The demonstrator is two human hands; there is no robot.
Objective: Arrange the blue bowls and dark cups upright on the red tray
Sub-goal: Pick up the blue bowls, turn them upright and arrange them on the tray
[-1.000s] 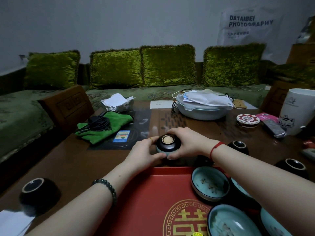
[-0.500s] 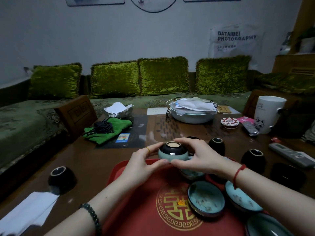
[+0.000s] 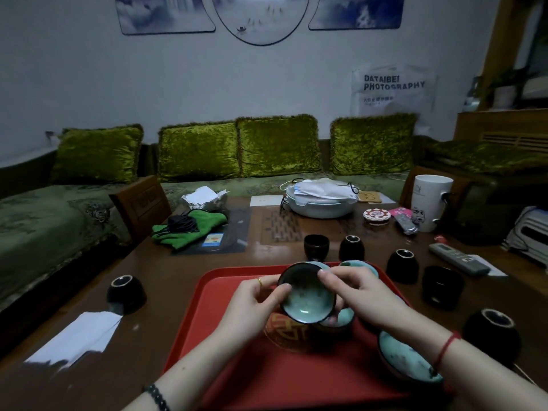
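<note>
Count: 6 dark cups (image 3: 402, 266), all on table (image 3: 178, 277) off red tray (image 3: 237, 366); 5 behind/right, lone cup (image 3: 126, 293) left. Blue bowls: 4 certain. Held bowl (image 3: 307, 301) empty, tilted mouth-to-camera over tray centre; left hand (image 3: 252, 304) and right hand (image 3: 361, 298) pinch its rim. Tray bowls (image 3: 409, 363) partly hidden by hands.

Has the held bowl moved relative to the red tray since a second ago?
Yes. The bowl came from beyond the red tray's far edge to over its middle and turned from foot-up to mouth facing camera.
</note>
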